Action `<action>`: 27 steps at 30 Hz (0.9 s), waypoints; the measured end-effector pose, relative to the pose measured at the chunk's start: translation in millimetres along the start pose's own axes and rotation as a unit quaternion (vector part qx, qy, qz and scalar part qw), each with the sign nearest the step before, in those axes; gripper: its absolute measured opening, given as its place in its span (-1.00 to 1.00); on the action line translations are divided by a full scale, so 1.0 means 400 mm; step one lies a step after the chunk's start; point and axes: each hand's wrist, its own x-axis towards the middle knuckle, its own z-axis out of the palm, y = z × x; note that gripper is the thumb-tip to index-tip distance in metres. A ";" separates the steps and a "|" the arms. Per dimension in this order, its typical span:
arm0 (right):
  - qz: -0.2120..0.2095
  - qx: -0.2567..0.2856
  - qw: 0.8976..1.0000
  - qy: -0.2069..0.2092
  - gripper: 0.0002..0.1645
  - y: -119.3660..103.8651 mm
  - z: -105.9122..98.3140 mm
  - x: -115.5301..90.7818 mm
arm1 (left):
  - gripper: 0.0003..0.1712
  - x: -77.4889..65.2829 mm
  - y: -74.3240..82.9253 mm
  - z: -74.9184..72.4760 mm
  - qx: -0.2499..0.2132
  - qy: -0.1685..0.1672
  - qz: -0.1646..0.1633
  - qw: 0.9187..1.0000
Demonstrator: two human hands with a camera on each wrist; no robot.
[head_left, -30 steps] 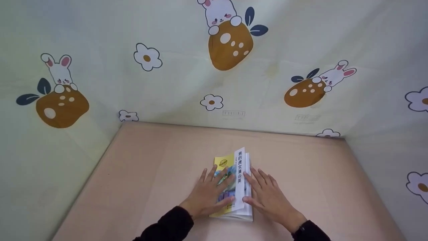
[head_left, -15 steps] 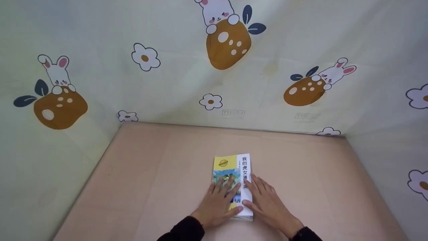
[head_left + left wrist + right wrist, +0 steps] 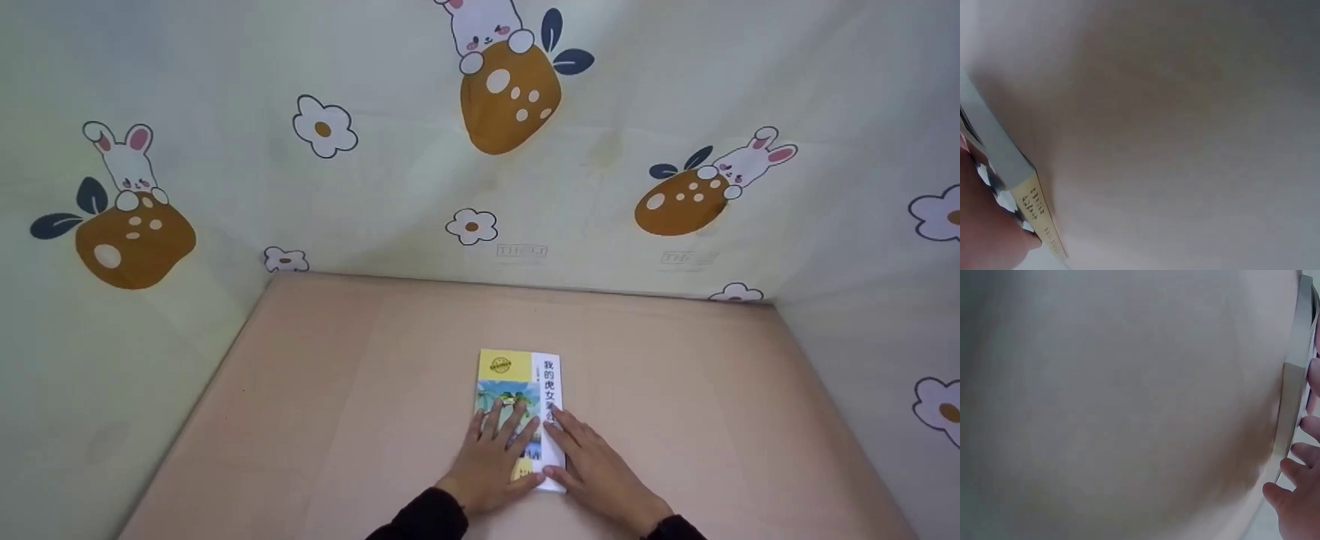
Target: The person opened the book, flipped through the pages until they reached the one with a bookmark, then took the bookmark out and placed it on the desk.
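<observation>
Over the lower half of the closed book (image 3: 529, 384), the left hand (image 3: 487, 466) lies palm down, its fingers spread wide across the picture and its thumb angled along the bottom of the cover. Beside it the right hand (image 3: 604, 476) reaches in with straight fingers, their tips on the white title strip (image 3: 556, 386) near the right edge, its thumb close to the left one. Neither is curled round anything; both press or rest, though how hard cannot be told.

With no real grip, the likeliest trouble, I would judge, is slipping: if one hand pushes harder than the other, the book could skew or slide, since nothing on either side blocks it. A soft cover like this could also spring up along its right edge if the fingers there lifted suddenly, and a fingertip dragged sideways under that edge could bend a corner or crease the paper. Damp fingers might pull the cover along with them.

Further out, the dark sleeves (image 3: 424, 517) end at the wrists, off the book, so snagging seems a small risk. Around everything runs the pinkish worktop (image 3: 337, 390), which looks smooth and would probably give little hold. Beyond its far edge, the wall cloth (image 3: 390, 187) with rabbits and flowers stands well apart from the book; only a long, careless shove should bring them together
</observation>
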 end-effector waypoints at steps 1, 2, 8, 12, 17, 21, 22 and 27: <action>0.001 0.007 1.000 -0.004 -0.19 0.003 0.002 -0.001 | -0.14 0.001 0.002 0.005 0.003 0.001 -0.001 1.000; 0.001 0.015 1.000 -0.008 -0.18 0.006 0.003 -0.002 | -0.14 0.001 0.003 0.009 0.004 0.002 -0.002 1.000; -0.008 0.106 0.994 -0.029 -0.16 0.024 0.000 -0.004 | -0.13 -0.001 0.001 0.041 0.002 0.021 -0.005 1.000; -0.009 0.171 0.984 -0.042 -0.15 0.032 -0.003 -0.005 | -0.14 -0.001 0.000 0.048 -0.002 0.027 -0.001 1.000; -0.011 0.206 0.977 -0.051 -0.13 0.032 -0.007 -0.010 | -0.14 -0.006 0.009 0.029 -0.013 0.006 -0.006 1.000; -0.018 0.212 0.976 -0.047 -0.12 0.032 -0.012 -0.016 | -0.14 -0.011 0.017 0.014 -0.002 -0.015 -0.012 1.000; -0.021 0.212 0.976 -0.045 -0.12 0.032 -0.013 -0.019 | -0.14 -0.013 0.019 0.012 -0.001 -0.019 -0.013 1.000; -0.023 0.207 0.977 -0.047 -0.10 0.032 -0.019 -0.032 | -0.12 -0.020 0.028 0.010 -0.002 -0.021 -0.009 1.000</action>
